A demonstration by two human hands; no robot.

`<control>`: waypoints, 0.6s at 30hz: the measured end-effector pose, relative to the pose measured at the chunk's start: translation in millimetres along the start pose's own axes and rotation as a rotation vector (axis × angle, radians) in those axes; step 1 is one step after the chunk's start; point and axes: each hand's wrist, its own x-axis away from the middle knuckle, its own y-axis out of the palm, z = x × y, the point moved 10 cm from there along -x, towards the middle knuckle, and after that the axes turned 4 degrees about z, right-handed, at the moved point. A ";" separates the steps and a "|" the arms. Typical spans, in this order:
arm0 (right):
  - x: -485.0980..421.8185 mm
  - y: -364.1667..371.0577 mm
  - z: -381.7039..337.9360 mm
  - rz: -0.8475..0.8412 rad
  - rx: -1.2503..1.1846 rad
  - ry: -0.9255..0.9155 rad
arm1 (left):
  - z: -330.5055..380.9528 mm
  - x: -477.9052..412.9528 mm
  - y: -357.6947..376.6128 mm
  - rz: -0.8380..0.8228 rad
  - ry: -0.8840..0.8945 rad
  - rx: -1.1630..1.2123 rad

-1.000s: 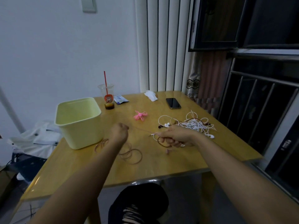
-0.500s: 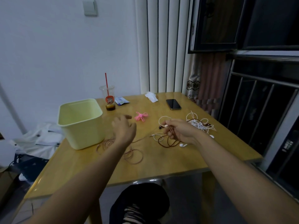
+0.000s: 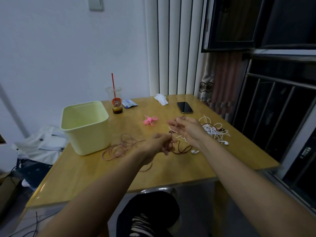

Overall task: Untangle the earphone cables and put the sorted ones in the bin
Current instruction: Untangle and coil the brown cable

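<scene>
Earphone cables [image 3: 213,131] in a white tangle lie on the table [image 3: 171,173] just right of the grip, partly behind the right hand [image 3: 189,130]. That hand is raised, its thumb and forefinger pinching a thin strand [image 3: 174,127] whose colour is hard to tell. Just below and left of it, the left hand [image 3: 159,145] has its fingers curled, pinching a brown cable [image 3: 181,151] that loops on the wood beneath both hands. A white earbud [image 3: 195,152] lies just beside that loop. Left of the grip a pinkish cable coil [image 3: 119,147] lies loose, close beside the pale yellow bin [image 3: 89,142], which stands upright further left. Beyond the grip lie a pink bow-shaped thing [image 3: 150,120], a dark phone [image 3: 185,107] and a plastic cup [image 3: 114,100] with a red straw.
</scene>
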 end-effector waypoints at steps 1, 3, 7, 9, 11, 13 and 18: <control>-1.7 -8.8 3.0 0.031 0.053 0.007 | -2.6 1.2 -5.3 0.006 -0.014 -0.011; 0.0 -21.1 12.4 0.046 0.256 0.071 | -8.8 0.8 -16.4 0.033 -0.041 0.041; -0.1 -34.3 6.7 0.103 0.831 -0.002 | -6.1 0.6 -15.2 -0.004 -0.047 0.089; -1.2 -29.0 -21.0 0.201 0.842 -0.286 | -1.7 1.1 -9.8 -0.030 -0.048 0.094; 3.5 -12.0 -33.2 0.134 0.682 -0.435 | 2.0 3.2 -5.3 -0.051 -0.046 0.107; 2.3 13.6 -20.3 -0.095 0.521 -0.344 | 5.9 2.6 -5.6 -0.038 -0.036 0.129; 11.0 29.6 29.7 -0.389 0.324 0.007 | 6.2 -0.6 -27.9 0.096 -0.052 0.371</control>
